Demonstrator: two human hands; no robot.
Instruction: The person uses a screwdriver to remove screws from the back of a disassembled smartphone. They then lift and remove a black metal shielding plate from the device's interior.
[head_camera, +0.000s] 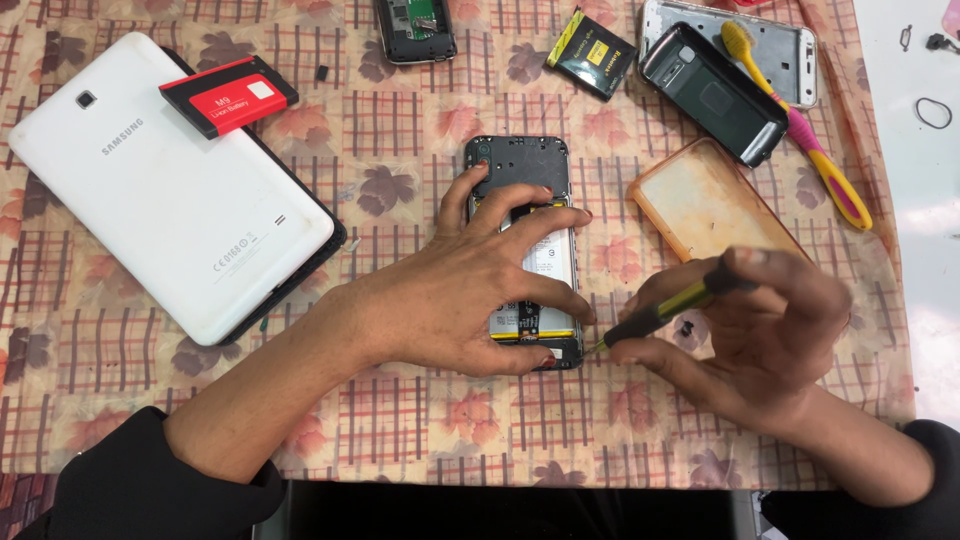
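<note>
Head view: opened phone lies face down near the middle of the desk, back cover off, black inner frame and a pale battery showing. Left hand is spread over its lower half, fingers splayed and pressing down on the phone body, fingertips at both side edges, thumb near the bottom corner. Nothing gripped, just pinning it flat. Right hand is curled, thumb and fingers pinching a small screwdriver with a black and yellow handle; its tip sits just beside the bottom right corner of the phone, touching or nearly so, cannot tell.

Risks, as a judgement: the tip could slip off a tiny screw and scratch the board or poke the battery, since the tool comes in at a low slant. A freed screw could roll away on the patterned cloth and get lost among the print. The pressing hand also hides much of the phone, so the aim is partly blind.

Further out: an orange-tinted clear case lies right of the phone. A black back shell rests on a silver frame toward the far right corner, with a yellow and pink toothbrush across them. A black and yellow battery and another small phone sit at the far edge. A white tablet lies face down at the left edge, a red and black battery on top.
</note>
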